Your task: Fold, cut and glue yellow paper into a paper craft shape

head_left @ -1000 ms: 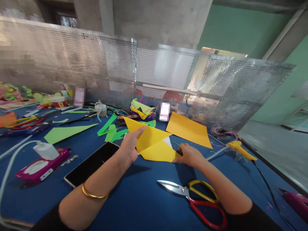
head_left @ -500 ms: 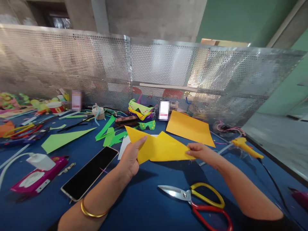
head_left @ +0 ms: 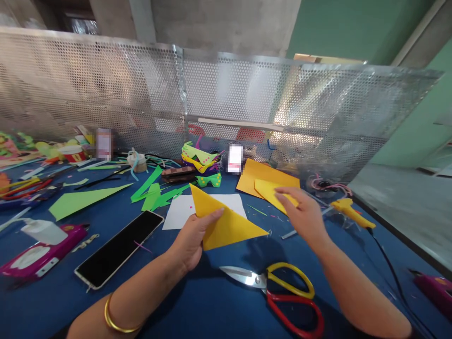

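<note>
The folded paper triangle (head_left: 228, 225) is bright yellow, as is the smaller paper piece (head_left: 273, 194); the sheet (head_left: 263, 176) behind it is orange-yellow. The bench (head_left: 197, 301) is deep blue. The scissors (head_left: 282, 292) have one yellow and one red handle loop with silver blades. The phone (head_left: 118, 248) is black, the paper sheet (head_left: 183, 212) white, the paper strips (head_left: 155, 193) green, the glue gun (head_left: 349, 209) yellow.

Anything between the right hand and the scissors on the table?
Nothing visible. The right hand holds a small yellow paper piece above the orange sheet. The scissors lie nearer the person on bare blue table. The left hand holds the yellow triangle, off to the side.
</note>
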A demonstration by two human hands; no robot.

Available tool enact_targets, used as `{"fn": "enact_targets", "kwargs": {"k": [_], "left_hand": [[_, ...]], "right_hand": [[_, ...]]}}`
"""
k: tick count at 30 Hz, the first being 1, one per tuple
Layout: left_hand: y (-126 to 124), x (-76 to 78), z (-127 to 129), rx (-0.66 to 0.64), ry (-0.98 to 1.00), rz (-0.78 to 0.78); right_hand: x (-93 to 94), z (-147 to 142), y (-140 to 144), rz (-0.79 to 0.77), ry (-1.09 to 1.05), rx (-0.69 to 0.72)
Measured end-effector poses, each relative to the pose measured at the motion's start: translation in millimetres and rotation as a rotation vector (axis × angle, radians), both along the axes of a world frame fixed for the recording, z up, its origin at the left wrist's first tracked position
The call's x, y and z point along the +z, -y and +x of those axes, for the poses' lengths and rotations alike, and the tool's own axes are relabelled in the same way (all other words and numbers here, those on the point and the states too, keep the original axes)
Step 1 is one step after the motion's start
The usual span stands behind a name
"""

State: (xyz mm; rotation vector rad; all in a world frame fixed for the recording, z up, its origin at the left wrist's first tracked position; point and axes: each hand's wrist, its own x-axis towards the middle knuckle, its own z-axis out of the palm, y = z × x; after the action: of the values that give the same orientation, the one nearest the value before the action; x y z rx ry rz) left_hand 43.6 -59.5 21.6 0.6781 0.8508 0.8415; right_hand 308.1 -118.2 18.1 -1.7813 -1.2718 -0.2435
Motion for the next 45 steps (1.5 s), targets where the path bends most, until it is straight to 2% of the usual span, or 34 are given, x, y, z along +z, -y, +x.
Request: {"fn": "enact_targets", "kwargs": {"k": [2,4,7,10,13,15,18,19,21,24,28,31,33,36,38,40,42,45], "left_hand": [[7,-0.7,3,-0.053,0.006,0.021],[12,-2.1,6,-0.089,0.002,0.040],[17,-4.8,8,-0.133,-0.033,0.094],[16,-6.2,6,-0.213,-0.064,0.249],[7,-4.6,2,-0.243,-0.127,0.364],[-1,-1.3,1,-0.231,-0.155,0.235],[-10,6.6,-1,-0.392,-0.024,-0.175],[-11,9.6,-2,-0.455,0.044,-0.277],[-11,14.5,-4,-0.493,0.139,-0.348],[-6,16.3,-7,-0.431,0.173,-0.306],[4,9.3,-6,-0.407,0.018,-0.211],[9,2.8,-3,-0.319,-0.072,-0.088],[9,-0.7,-1,-0.190,-0.089,-0.042],[8,-5.7,1,-0.079,-0.072,-0.008],[9,-9.1,3,-0.068,-0.047,0.016],[12,-12.5,5,-0.086,-0.041,0.016],[17,-14.9,8,-0.116,-0.040,0.003],[20,-14.3,8,-0.156,-0.036,0.010]], "right_hand": [[4.8,-32,8,-0.080,-0.090,0.275],[4.5,-60,15,-0.167,-0.103,0.479],[-2.9,-80,20,-0.198,-0.021,0.559],[-7.2,-78,20,-0.109,0.069,0.521],[-0.9,-69,21,0.143,0.248,0.438],[5.5,-67,23,0.293,0.403,0.416],[10.3,-70,26,0.403,0.544,0.426],[10.0,-71,27,0.406,0.563,0.428],[7.6,-72,28,0.363,0.576,0.414],[1.3,-71,26,0.230,0.558,0.353],[-8.4,-70,22,0.186,0.528,0.335],[-13.0,-71,19,0.211,0.398,0.284],[-14.0,-74,19,0.182,0.184,0.255],[-14.9,-83,18,-0.060,-0.277,0.395],[-17.1,-90,17,-0.225,-0.543,0.518],[-20.6,-97,17,-0.261,-0.705,0.564],[-24.0,-101,16,-0.240,-0.784,0.548],[-24.5,-97,16,-0.223,-0.792,0.524]]}}
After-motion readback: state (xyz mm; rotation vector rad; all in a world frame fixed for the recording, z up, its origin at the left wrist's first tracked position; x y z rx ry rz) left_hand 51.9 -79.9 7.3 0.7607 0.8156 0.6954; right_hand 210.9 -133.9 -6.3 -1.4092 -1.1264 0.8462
